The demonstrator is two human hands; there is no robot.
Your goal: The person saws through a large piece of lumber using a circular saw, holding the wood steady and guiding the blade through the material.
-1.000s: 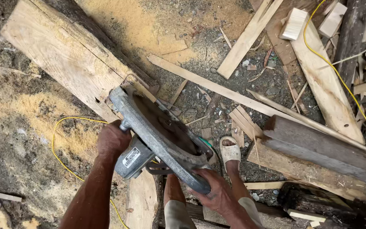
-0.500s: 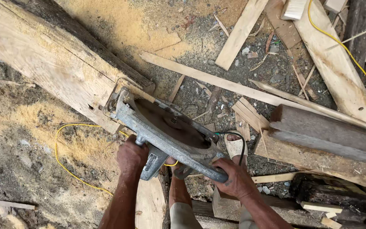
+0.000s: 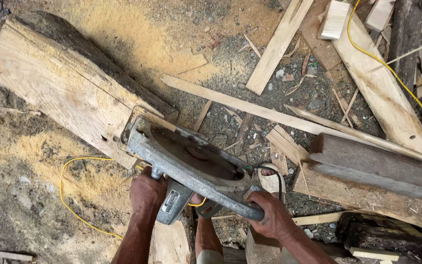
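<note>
A large grey circular saw [image 3: 191,164] lies tilted across the lower middle, its front end at the cut end of a thick pale timber beam [image 3: 69,93]. My left hand [image 3: 147,193] grips the saw's side handle beside the motor housing. My right hand [image 3: 272,217] is closed on the rear handle of the saw. A yellow cord [image 3: 74,195] loops over the sawdust to the left. My foot in a light sandal [image 3: 271,180] shows just behind the saw.
Dark beams [image 3: 382,168] lie to the right, with long planks and offcuts [image 3: 279,49] scattered on the gravel beyond. Sawdust [image 3: 123,29] covers the ground at the top and left. Another yellow cable [image 3: 391,68] crosses the planks at the upper right.
The saw has shifted to the right and slightly forward along the beam's end, with both hands still on it. The view has tilted down a little.
</note>
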